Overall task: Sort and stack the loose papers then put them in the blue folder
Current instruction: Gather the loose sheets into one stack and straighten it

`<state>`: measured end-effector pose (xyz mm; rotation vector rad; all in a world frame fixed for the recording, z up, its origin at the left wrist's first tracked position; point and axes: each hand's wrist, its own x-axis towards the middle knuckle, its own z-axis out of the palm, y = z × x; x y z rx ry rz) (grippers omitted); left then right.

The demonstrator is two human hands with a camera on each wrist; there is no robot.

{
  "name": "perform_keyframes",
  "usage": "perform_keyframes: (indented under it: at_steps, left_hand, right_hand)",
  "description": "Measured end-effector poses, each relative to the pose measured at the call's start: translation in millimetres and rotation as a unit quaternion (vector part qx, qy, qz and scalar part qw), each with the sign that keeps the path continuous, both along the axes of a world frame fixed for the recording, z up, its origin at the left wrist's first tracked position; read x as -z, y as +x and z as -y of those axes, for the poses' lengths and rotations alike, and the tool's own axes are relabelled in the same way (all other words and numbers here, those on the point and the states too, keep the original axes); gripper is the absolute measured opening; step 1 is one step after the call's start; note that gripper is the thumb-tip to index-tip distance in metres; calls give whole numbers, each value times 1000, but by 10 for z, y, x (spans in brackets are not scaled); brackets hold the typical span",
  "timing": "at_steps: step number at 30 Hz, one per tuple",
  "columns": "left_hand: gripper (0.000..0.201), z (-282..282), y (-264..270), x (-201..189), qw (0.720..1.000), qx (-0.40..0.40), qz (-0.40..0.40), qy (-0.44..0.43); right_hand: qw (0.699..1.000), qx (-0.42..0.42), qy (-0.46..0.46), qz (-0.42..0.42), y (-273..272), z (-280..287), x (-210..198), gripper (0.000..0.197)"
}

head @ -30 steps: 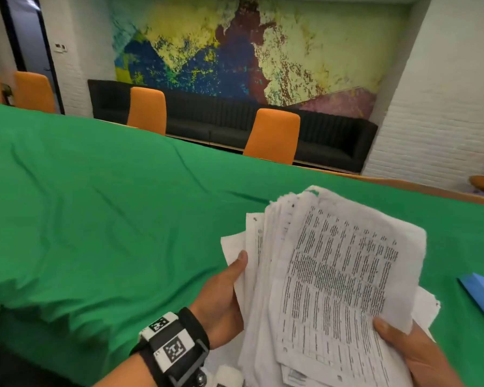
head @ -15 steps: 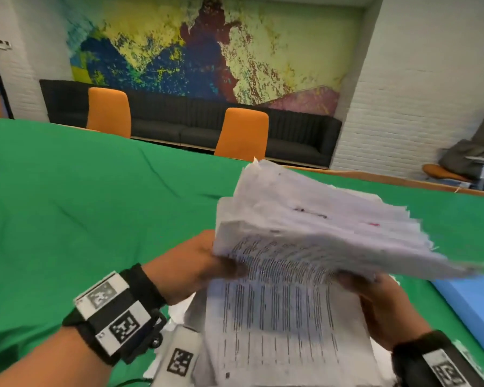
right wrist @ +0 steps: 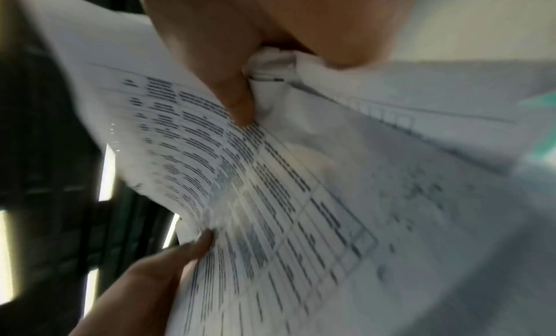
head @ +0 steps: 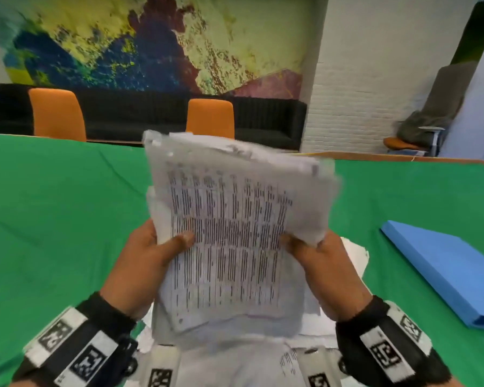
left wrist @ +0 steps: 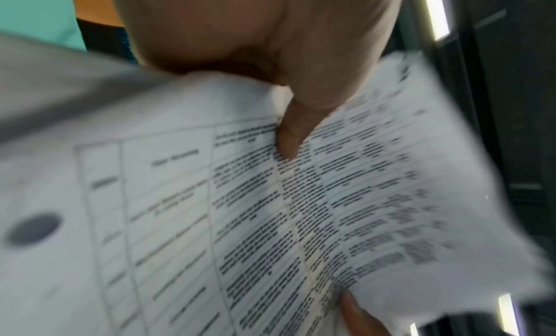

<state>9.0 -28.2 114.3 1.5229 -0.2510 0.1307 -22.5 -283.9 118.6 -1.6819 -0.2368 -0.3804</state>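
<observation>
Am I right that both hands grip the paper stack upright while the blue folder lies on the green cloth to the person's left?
Not quite: the blue folder lies to the person's right, as the head view shows. Left hand and right hand do grip the paper stack upright.

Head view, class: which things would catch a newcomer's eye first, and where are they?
A thick stack of printed papers stands upright at centre, gripped by the left hand and right hand. A blue folder lies on the green tablecloth at right. A colourful mural fills the far wall.
</observation>
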Motion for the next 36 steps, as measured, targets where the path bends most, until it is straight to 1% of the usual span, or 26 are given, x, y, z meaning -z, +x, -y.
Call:
perform_keyframes:
  at_steps: [1,2,3,4,5,7,9,11,13,14,16,17,18,19,20,21,23,25,26,28,30,32,33,34,35,36]
  left_hand:
    - [35,27,2,42,1000,-8,6,23]
    - [33,64,-4,71,998,-18,27,51]
    - [32,110,-8,108,995,-46,47,78]
    - [32,175,-30,124,989,-73,71,111]
    - [31,238,-48,132,978,-111,101,142]
    - [31,349,-98,65,962,-161,157,156]
    - [39,390,-127,-31,959,-167,191,128]
    - [53,325,-148,-75,965,-149,195,91]
    - [68,186,-179,-18,969,-143,184,88]
    - [75,113,-194,50,970,-141,175,94]
    - [85,22,-212,206,975,-142,149,88]
    - [87,15,-213,262,976,-148,134,86]
    - [86,35,-210,296,976,-157,128,82]
    - [84,74,-200,297,975,-169,126,78]
    - [81,121,-176,280,973,-179,128,75]
    - [78,177,-151,232,970,-190,134,75]
    - [81,274,-92,141,964,-201,156,76]
    - [88,323,-61,75,957,-209,187,78]
    - [93,324,-70,62,955,-209,195,74]
    - [104,253,-87,127,962,-195,181,61]
    - [113,167,-108,222,976,-174,126,21]
    - [114,98,-93,358,985,-158,69,-10]
    - [111,70,-85,414,988,-147,42,-8]
    - [105,46,-66,467,990,-137,26,6]
    - [95,36,-35,515,990,-133,18,30]
    - [80,51,-27,513,988,-139,20,61]
  right_hand:
    - [999,-6,10,-31,19,23,49,25]
    - [999,-7,6,-43,44,38,106,27]
    - [999,5,-20,-50,51,7,123,33]
    - [997,13,-55,-43,43,-39,131,36]
    - [994,37,-94,-29,28,-97,121,33]
    - [992,62,-113,15,14,-207,73,29]
    - [991,57,-100,63,11,-259,25,38]
    - [993,27,-90,71,-3,-221,43,56]
    - [997,-2,-53,53,-35,-110,143,68]
    - [999,-10,-19,37,-52,-41,212,72]
    - [998,-36,48,3,-91,39,317,75]
    - [997,-51,61,-11,-96,44,358,69]
    - [997,-54,54,-19,-91,26,379,57]
    - [998,-40,36,-20,-82,-14,374,40]
    - [1000,-15,8,-11,-74,-73,341,28]
    - [1000,6,-21,13,-67,-137,289,22]
    - [993,34,-78,77,-88,-279,155,21]
    - [987,41,-87,130,-117,-361,55,26]
    - [986,36,-87,138,-130,-366,53,29]
    - [991,17,-87,105,-115,-290,179,38]
    - [998,-2,-62,20,-58,-152,383,48]
    - [997,-25,-29,-69,8,-29,558,53]
    - [995,-30,-26,-93,34,3,618,49]
    - [993,-28,-34,-107,50,16,652,40]
    - [992,-16,-46,-114,64,15,674,27]
    - [991,-3,-59,-117,72,1,679,16]
